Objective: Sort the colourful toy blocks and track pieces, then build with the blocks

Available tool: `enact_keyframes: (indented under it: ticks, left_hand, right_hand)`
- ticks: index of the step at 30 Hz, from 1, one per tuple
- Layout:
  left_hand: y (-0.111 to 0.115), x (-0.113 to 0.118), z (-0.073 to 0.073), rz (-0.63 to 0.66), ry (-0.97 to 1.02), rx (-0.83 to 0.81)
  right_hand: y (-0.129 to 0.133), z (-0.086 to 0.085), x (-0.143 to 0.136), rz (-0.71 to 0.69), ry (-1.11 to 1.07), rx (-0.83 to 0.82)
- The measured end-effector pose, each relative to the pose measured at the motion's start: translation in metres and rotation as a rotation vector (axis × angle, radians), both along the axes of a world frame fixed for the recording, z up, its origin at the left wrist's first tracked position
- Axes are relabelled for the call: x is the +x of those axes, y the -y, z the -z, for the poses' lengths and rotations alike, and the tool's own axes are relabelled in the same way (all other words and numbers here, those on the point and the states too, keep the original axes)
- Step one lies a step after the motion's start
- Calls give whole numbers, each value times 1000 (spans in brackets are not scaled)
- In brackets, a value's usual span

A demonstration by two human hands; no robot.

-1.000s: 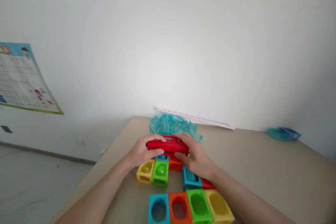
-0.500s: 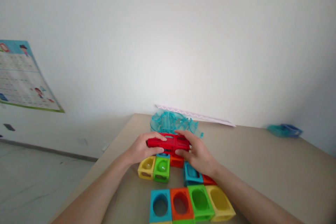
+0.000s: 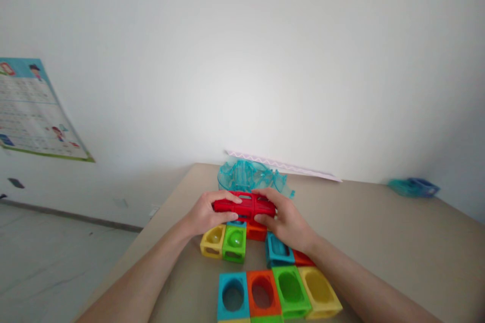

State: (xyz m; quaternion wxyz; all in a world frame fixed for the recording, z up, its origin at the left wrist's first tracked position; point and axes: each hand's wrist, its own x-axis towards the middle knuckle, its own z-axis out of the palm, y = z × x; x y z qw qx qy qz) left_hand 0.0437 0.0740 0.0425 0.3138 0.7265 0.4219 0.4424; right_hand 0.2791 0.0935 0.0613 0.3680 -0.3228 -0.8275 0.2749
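A long red plastic tube piece with slotted sides [image 3: 248, 207] is held level between both hands, over the blocks. My left hand [image 3: 207, 212] grips its left end, thumb below and fingers on top. Around its right end, my right hand [image 3: 283, 216] is closed in the same way. Just beneath are a yellow block [image 3: 212, 242], a green block [image 3: 234, 243] and an orange-red block [image 3: 256, 232]. A blue block [image 3: 279, 250] sits under my right wrist, beside another red block partly hidden by the forearm.
A row of blue, orange, green and yellow blocks with round holes [image 3: 264, 292] lies nearest me. Clear teal plastic parts [image 3: 246, 175] are piled at the back of the table [image 3: 359, 232]. More teal and blue pieces [image 3: 415, 187] lie far right. A poster [image 3: 38, 111] hangs left.
Both hands keep hold of the red tube piece in nearly the same position. The whole view has shifted very slightly.
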Motion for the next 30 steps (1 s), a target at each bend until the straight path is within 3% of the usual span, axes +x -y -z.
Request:
enact_keyframes:
  ticks: [4, 22, 30]
  left_hand:
    - [1, 2, -1, 8, -9, 5]
    - [4, 6, -1, -24, 123, -90]
    - [5, 5, -2, -18, 101, -38]
  right_hand:
    - [1, -3, -1, 11, 43, 41]
    - [3, -2, -1, 46, -22, -50]
    - [3, -2, -1, 23, -29, -69]
